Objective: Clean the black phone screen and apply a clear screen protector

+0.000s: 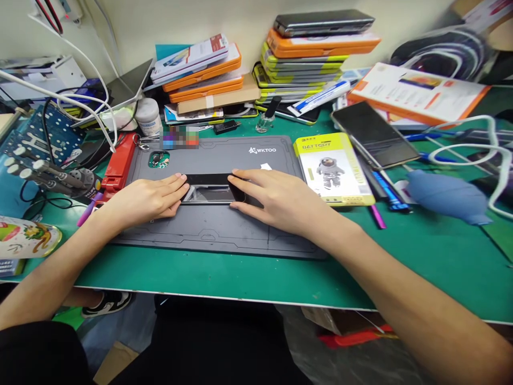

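Observation:
A smartphone (208, 193) lies sideways on the dark grey work mat (240, 227). Its near part looks glossy and reflective, while a black strip runs along the far side. My left hand (150, 198) grips the phone's left end, fingers close together. At the opposite end, my right hand (276, 200) holds the phone between the thumb and fingers, which lie along its far and near edges. Both ends of the phone are partly hidden by my fingertips. Just right of the mat is a yellow and white battery box (332, 170).
Stacked phone-part boxes (296, 69) stand along the wall. A blue air blower (444, 195) and a dark phone (374, 133) lie right. On the left are a red tool (120, 163), a screwdriver holder (60, 179) and a white jar (148, 116). The green table's front edge (224, 295) is close.

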### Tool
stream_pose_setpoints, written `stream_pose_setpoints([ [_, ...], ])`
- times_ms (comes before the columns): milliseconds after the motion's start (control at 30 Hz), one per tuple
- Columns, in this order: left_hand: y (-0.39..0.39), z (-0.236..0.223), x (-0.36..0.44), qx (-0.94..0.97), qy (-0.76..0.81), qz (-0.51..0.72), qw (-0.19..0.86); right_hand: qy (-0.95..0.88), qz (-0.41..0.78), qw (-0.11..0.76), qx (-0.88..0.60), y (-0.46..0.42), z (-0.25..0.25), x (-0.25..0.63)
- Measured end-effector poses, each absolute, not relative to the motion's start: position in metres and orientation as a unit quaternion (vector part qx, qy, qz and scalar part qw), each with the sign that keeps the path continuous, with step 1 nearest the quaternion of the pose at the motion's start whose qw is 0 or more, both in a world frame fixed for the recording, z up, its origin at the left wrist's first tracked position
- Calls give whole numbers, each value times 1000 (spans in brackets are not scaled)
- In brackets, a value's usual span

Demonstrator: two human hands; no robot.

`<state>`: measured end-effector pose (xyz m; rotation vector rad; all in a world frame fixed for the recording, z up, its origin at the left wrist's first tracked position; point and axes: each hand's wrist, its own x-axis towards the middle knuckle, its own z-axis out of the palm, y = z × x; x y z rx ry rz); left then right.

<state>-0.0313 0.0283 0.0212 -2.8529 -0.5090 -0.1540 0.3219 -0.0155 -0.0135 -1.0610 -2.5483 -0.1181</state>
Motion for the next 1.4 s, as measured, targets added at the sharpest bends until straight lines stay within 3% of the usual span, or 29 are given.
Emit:
stream_pose_setpoints([
  [1400, 25, 23, -27, -971, -195, -57, 126, -906, -49, 189, -376, -17, -13, 322],
])
